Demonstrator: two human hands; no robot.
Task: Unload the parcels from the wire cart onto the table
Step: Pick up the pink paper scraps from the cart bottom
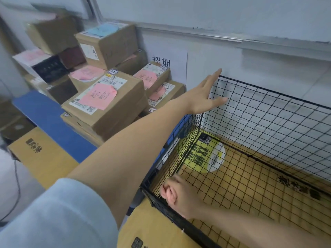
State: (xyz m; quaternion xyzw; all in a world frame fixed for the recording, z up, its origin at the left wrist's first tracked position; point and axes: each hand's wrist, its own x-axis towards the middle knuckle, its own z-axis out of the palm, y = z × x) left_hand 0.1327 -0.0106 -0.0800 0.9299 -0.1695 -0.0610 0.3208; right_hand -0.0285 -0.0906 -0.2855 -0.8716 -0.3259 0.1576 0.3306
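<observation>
Your left hand (206, 93) is spread open at the wire cart (268, 140) far corner, your right hand (176, 196) curled on its near rim, parcels (105, 101) stacked on the blue table (48, 119), so sweep the bare cardboard floor before calling it done.

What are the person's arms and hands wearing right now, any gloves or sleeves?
No gloves: both hands are bare, left hand and right hand. The left arm has a light blue sleeve pushed above the elbow, forearm bare. The right forearm is bare as far as visible. No watch or rings show.
</observation>
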